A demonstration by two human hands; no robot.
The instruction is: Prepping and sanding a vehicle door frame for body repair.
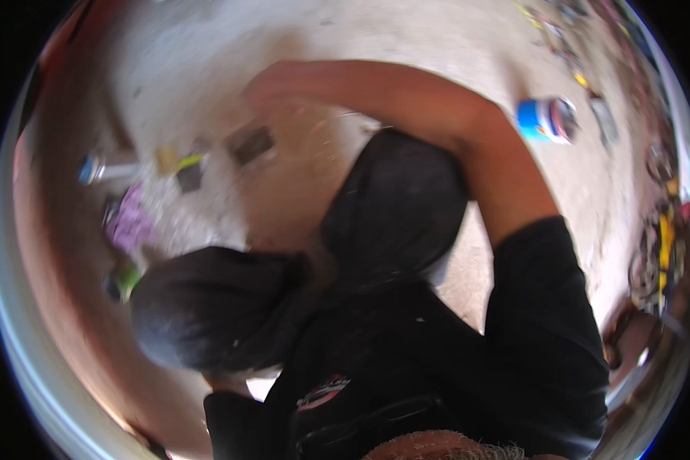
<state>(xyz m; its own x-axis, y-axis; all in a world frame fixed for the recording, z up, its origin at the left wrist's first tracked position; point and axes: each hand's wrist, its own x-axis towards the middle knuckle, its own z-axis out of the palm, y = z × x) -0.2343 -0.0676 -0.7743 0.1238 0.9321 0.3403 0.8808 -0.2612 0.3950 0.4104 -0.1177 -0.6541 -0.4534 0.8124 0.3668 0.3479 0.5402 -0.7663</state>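
Note:
My right arm reaches across above my knees, and my right hand (274, 86) is at its far end, over the floor. Motion smears the fingers, so whether they hold anything is not visible. Nearest to that hand, a dark, flat square piece (250, 143) lies on the floor just below it. My left hand is out of sight; only a bit of the left arm shows beside my black sleeve (238, 425), below the left knee.
On the left floor lie a tan block (166, 161), a small dark square (189, 179), a white tube with a blue end (103, 169), a purple cloth (133, 221) and a greenish can (123, 282). A blue-and-white can (546, 120) stands right. Tools and cables (663, 249) line the right edge.

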